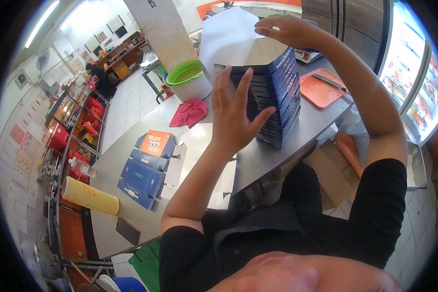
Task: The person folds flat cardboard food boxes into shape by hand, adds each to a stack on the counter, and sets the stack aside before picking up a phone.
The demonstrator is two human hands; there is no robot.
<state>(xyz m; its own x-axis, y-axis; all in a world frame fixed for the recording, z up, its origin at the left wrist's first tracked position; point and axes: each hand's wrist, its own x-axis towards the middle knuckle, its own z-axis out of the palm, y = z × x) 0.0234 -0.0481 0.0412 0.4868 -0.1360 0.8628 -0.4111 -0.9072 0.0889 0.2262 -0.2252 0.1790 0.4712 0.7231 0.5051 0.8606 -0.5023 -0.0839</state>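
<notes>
A tall stack of folded navy boxes (282,97) stands on the steel table. My left hand (233,112) is raised at the near left side of the stack, its fingers spread and holding nothing. Over the top far edge of the stack, my right hand (292,31) reaches with fingers stretched out; whether it touches the boxes I cannot tell. A white sheet (226,36) rises behind the stack. Flat on the table to the left lies an unfolded navy box (143,173) with an orange panel, and its pale inner side shows beneath my left forearm.
A pink cloth (189,113) lies beside a white tub with a green basket (185,73). At right, a knife (328,82) rests on an orange tray (319,97). A yellow roll (90,195) and a phone (127,230) are near the left edge.
</notes>
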